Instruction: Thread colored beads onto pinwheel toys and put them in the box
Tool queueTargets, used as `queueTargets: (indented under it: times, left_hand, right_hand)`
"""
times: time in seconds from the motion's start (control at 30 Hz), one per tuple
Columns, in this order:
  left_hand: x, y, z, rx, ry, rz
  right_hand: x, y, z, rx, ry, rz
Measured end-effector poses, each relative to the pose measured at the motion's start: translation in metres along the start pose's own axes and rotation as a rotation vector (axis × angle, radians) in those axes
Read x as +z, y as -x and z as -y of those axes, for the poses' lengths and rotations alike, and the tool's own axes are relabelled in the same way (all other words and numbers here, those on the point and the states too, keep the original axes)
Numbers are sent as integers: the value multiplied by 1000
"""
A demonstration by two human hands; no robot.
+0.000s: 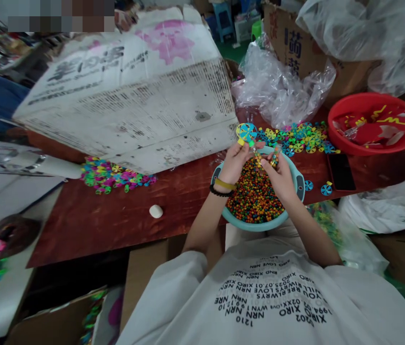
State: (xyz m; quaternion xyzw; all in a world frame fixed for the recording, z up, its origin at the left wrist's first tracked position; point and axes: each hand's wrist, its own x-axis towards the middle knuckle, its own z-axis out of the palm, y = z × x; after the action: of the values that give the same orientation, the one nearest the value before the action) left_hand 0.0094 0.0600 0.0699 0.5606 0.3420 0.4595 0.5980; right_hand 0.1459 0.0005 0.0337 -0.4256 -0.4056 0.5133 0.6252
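Note:
Above a light-blue basin (227,211) full of small multicoloured balls (256,196), both my hands work close together. My left hand (234,165) is closed on a small toy pinwheel with a blue and yellow wheel (247,132). Below the wheel, a short clear part with coloured bits extends toward my right hand (280,176). That hand is closed too, its thumb near the clear part. Something small and colourful shows at its fingertips, too small to name. Many loose pinwheels (301,136) lie on the table just behind the basin.
A large white carton (127,115) stands on the red-brown table (116,225). Right of the basin are a red basin (378,148) and a dark phone (342,172). More pinwheels (111,177) and a white lump (155,211) lie to the left. Clear plastic (277,84) sits behind.

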Motion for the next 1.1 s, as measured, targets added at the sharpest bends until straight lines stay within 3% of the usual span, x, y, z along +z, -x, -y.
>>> queueTargets:
  times: [0.2, 0.3, 0.4, 0.47, 0.57, 0.63, 0.8, 0.93, 1.0, 1.1]
  left_hand:
    - [-14, 14, -5, -35, 64, 56]
    - [-13, 22, -7, -5, 157, 68]
    - [-10, 24, -4, 74, 209, 1]
    - [-11, 23, 1, 96, 243, -17]
    - [-15, 21, 8, 51, 279, 73]
    - [-17, 21, 10, 18, 283, 98]
    - [-9, 31, 2, 127, 243, -184]
    - [0, 41, -6, 121, 191, -294]
    - [2, 44, -11, 112, 215, -296]
    - [3, 47, -15, 91, 277, -185]
  right_hand:
    - [10, 7, 1, 352, -353, 212]
    - [17, 11, 3, 277, -428, 122]
    - [19, 15, 8, 160, -395, 17]
    - [18, 17, 13, 215, -405, 95]
    - [16, 22, 21, 397, -473, 318]
    - [15, 24, 24, 427, -477, 367]
    - [11, 24, 19, 141, -274, 127]
    - [10, 27, 10, -36, 20, 33]
    - [11, 30, 8, -45, 21, 64]
    - [14, 34, 8, 32, -157, 149]
